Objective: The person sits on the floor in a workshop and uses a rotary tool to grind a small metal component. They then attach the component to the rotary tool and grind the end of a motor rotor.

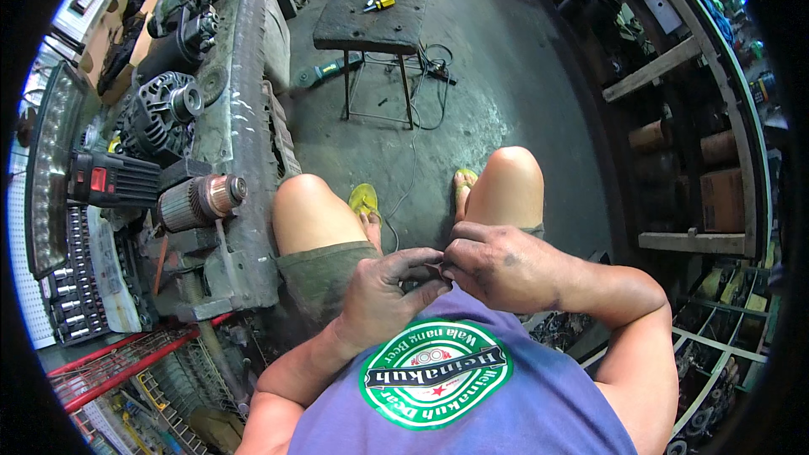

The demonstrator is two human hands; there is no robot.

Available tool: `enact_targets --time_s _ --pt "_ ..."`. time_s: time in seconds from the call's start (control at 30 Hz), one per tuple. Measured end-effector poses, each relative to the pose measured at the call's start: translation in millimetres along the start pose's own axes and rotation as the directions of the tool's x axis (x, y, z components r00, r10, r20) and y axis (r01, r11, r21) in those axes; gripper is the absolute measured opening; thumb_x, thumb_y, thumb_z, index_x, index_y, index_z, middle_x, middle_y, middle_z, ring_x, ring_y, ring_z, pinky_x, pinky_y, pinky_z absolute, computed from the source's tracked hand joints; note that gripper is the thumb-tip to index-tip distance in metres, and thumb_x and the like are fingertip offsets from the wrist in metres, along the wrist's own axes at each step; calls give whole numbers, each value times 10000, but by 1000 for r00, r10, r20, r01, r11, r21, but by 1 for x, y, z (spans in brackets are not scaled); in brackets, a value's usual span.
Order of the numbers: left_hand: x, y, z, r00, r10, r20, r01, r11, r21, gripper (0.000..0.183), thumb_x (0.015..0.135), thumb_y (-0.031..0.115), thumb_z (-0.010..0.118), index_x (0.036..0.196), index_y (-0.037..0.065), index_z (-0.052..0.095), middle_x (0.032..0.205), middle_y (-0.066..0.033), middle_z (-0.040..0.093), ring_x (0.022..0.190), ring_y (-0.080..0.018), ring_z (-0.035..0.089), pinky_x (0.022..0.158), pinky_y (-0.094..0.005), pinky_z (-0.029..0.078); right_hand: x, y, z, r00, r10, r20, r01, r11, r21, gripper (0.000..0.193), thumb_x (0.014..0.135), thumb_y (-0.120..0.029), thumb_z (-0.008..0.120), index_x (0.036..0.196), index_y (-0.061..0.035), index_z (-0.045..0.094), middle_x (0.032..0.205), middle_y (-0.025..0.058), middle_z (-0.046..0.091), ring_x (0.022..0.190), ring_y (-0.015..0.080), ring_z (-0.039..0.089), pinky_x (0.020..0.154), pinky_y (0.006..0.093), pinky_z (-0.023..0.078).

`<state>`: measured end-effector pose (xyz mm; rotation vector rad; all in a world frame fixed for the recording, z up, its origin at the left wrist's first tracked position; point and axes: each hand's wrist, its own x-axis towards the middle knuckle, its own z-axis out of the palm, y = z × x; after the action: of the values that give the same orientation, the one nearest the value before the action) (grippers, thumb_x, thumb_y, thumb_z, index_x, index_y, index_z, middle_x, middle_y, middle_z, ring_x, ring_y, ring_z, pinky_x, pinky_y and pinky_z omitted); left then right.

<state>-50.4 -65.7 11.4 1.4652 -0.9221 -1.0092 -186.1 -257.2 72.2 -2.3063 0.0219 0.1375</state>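
Observation:
My left hand (396,286) and my right hand (495,265) meet over my lap, in front of my purple shirt. The left thumb and fingers are bent into a pinch beside the right hand's fingertips. My right hand is curled, its knuckles upward and its fingertips turned in toward the left. Whatever lies between the fingers is too small or too hidden to name. Dark smudges mark the fingers of both hands. To the left, apart from my hands, a motor armature (200,202) with copper windings lies at the bench edge by a metal vise (226,274).
An alternator (160,109) sits on the left bench (244,50), near a socket set (74,291) and a lamp bar (55,168). Ahead, a stool (354,25) carries a yellow screwdriver (381,4). An angle grinder (324,72) and cords lie below. Wooden shelving (695,243) stands right.

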Motion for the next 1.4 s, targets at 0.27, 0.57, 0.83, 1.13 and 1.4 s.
enact_targets --time_s 0.27,0.57,0.83,1.13,1.4 --pt "18 -15 -25 990 -129 -57 119 982 -149 335 912 13 860 1218 -47 738 1052 -93 821 959 -129 769 840 -283 627 51 30 -25 999 -17 48 19 999 -49 264 1018 -279 705 933 -32 668 932 169 666 851 416 706 778 503 601" --pt "53 -48 -62 964 -261 -45 219 880 -421 367 959 2 815 1297 -60 684 1142 -70 777 1036 -131 732 931 -287 605 353 235 -149 914 -81 -397 -167 817 -552 344 918 -45 652 1236 -96 772 1213 212 748 1156 402 706 1016 478 564" --pt "70 -52 -85 928 -346 -138 311 924 -224 272 930 48 851 1160 -54 746 1075 -78 796 1013 -144 733 949 -308 587 478 307 -180 937 323 -130 -321 656 -683 246 867 -184 746 1092 -150 841 1173 128 803 1090 349 773 920 470 632" --pt "71 -41 -64 942 -302 -146 280 948 -155 235 925 132 866 1114 23 778 1007 -45 772 1027 -128 711 977 -304 565 372 217 -173 770 -141 -623 -31 966 -257 357 939 -44 711 1295 -30 726 1124 169 805 999 327 785 903 439 619" --pt "57 -36 -13 937 -301 175 342 887 -308 299 972 -27 785 1250 -59 680 1096 -57 758 1007 -141 733 926 -279 613 36 104 -44 976 154 -153 -108 957 270 179 964 -36 791 1135 -13 745 1028 60 779 983 140 723 894 337 595"
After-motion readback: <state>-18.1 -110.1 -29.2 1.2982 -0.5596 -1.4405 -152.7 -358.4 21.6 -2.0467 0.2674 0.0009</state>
